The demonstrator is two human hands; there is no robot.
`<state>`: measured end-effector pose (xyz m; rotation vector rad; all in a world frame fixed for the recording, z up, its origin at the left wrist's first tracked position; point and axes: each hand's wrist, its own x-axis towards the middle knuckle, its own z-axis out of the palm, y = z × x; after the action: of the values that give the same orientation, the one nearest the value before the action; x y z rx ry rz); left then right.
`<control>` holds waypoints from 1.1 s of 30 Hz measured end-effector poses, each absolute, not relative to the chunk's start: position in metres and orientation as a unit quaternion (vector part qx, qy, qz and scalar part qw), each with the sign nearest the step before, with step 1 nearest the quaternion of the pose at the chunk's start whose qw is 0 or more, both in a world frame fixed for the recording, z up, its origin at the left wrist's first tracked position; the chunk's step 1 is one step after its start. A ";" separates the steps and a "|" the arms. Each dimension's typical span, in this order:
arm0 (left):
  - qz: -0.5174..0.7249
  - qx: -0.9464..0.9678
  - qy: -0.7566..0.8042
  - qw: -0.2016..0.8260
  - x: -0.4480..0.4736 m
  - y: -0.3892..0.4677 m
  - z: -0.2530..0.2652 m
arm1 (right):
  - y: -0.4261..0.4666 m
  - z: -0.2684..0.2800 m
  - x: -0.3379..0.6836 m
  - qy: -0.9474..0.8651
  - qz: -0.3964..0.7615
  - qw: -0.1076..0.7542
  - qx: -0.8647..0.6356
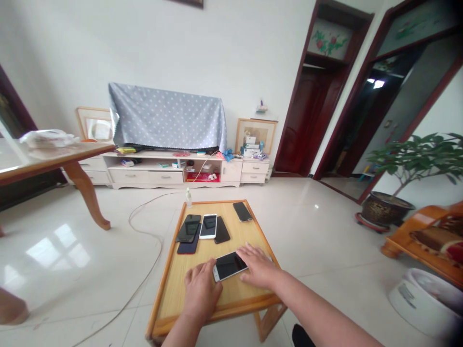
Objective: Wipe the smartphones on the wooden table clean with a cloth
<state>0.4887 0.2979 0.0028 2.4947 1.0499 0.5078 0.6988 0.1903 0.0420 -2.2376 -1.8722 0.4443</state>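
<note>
A white smartphone (230, 265) with a dark screen lies face up, slightly slanted, low over or on a small wooden table (202, 284); I cannot tell whether it touches the top. My left hand (203, 288) grips its left end between thumb and fingers. Over the right end, my right hand (257, 266) holds it with the fingers along the far edge and the thumb at the near edge. Farther back, a black phone (188, 228) partly covers a dark blue phone (188, 246). Beside them, another white phone (208, 226) overlaps a black phone (222, 230). One dark phone (242, 211) lies alone at the far right corner.
A small clear bottle (188, 197) stands by the table's far left corner. A cable (159, 241) runs across the floor on the left, near a larger wooden table (87, 193). On the right are a potted plant (385, 209), a wooden seat (427, 236) and a white bucket (423, 299).
</note>
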 end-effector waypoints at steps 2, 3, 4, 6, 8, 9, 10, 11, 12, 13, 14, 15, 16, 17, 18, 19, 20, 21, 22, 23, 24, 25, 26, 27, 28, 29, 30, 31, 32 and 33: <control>0.179 0.889 0.377 0.191 0.490 0.302 0.003 | 0.202 0.041 0.704 -0.642 0.166 0.083 -0.744; 0.176 0.887 0.382 0.191 0.491 0.305 0.004 | 0.207 0.041 0.706 -0.647 0.163 0.086 -0.740; 0.174 0.883 0.392 0.192 0.492 0.307 0.004 | 0.212 0.041 0.708 -0.653 0.154 0.091 -0.736; 0.172 0.869 0.418 0.199 0.494 0.312 0.005 | 0.218 0.042 0.710 -0.661 0.137 0.103 -0.730; 0.183 0.850 0.443 0.221 0.496 0.318 0.004 | 0.222 0.042 0.712 -0.667 0.130 0.111 -0.726; 0.192 0.837 0.451 0.242 0.497 0.321 0.003 | 0.223 0.043 0.713 -0.668 0.130 0.112 -0.724; 0.201 0.822 0.459 0.270 0.499 0.325 0.001 | 0.224 0.043 0.714 -0.668 0.131 0.113 -0.724; 0.208 0.804 0.466 0.306 0.501 0.328 -0.001 | 0.225 0.043 0.714 -0.667 0.132 0.113 -0.724; 0.212 0.784 0.471 0.344 0.503 0.331 -0.004 | 0.226 0.044 0.715 -0.667 0.134 0.112 -0.724; 0.213 0.764 0.475 0.380 0.505 0.335 -0.006 | 0.226 0.044 0.715 -0.666 0.137 0.112 -0.725; 0.214 0.744 0.479 0.413 0.507 0.338 -0.008 | 0.227 0.045 0.715 -0.665 0.139 0.111 -0.725; 0.216 0.726 0.481 0.442 0.510 0.342 -0.011 | 0.227 0.046 0.714 -0.664 0.140 0.111 -0.726; 0.219 0.706 0.482 0.469 0.512 0.345 -0.013 | 0.228 0.046 0.714 -0.664 0.141 0.112 -0.726; 0.223 0.686 0.485 0.495 0.514 0.348 -0.014 | 0.228 0.047 0.714 -0.663 0.141 0.114 -0.727; 0.227 0.662 0.488 0.521 0.516 0.351 -0.015 | 0.228 0.047 0.714 -0.662 0.140 0.117 -0.727; 0.231 0.638 0.491 0.546 0.517 0.353 -0.015 | 0.228 0.046 0.714 -0.661 0.140 0.120 -0.727; 0.235 0.617 0.494 0.566 0.519 0.354 -0.015 | 0.228 0.045 0.714 -0.660 0.139 0.124 -0.728; 0.241 0.597 0.495 0.583 0.520 0.355 -0.015 | 0.228 0.044 0.715 -0.659 0.139 0.129 -0.728; 0.249 0.581 0.496 0.596 0.521 0.356 -0.014 | 0.228 0.042 0.716 -0.657 0.138 0.135 -0.729; 0.260 0.566 0.494 0.606 0.523 0.356 -0.013 | 0.228 0.040 0.717 -0.656 0.138 0.140 -0.729; 0.272 0.555 0.490 0.615 0.524 0.355 -0.013 | 0.228 0.038 0.718 -0.654 0.138 0.145 -0.730; 0.284 0.545 0.484 0.622 0.525 0.354 -0.012 | 0.229 0.036 0.719 -0.651 0.138 0.149 -0.732; 0.297 0.537 0.481 0.626 0.527 0.353 -0.012 | 0.229 0.034 0.721 -0.649 0.139 0.151 -0.733; 0.310 0.529 0.481 0.627 0.529 0.352 -0.011 | 0.229 0.033 0.722 -0.646 0.140 0.151 -0.735; 0.321 0.523 0.481 0.627 0.530 0.352 -0.011 | 0.230 0.032 0.724 -0.644 0.141 0.151 -0.737; 0.330 0.515 0.480 0.629 0.532 0.351 -0.011 | 0.230 0.032 0.725 -0.642 0.143 0.148 -0.739; 0.338 0.507 0.477 0.634 0.533 0.351 -0.011 | 0.231 0.032 0.726 -0.641 0.145 0.144 -0.740; 0.345 0.499 0.469 0.642 0.535 0.351 -0.011 | 0.231 0.033 0.727 -0.640 0.147 0.138 -0.742; 0.352 0.491 0.459 0.651 0.536 0.351 -0.010 | 0.232 0.034 0.728 -0.639 0.150 0.131 -0.743; 0.359 0.484 0.448 0.661 0.536 0.351 -0.010 | 0.233 0.035 0.729 -0.638 0.152 0.123 -0.744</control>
<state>0.5364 0.3511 -0.0100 1.0944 1.0134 0.8122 0.7289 0.2331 0.0350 -2.1714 -1.8619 0.4438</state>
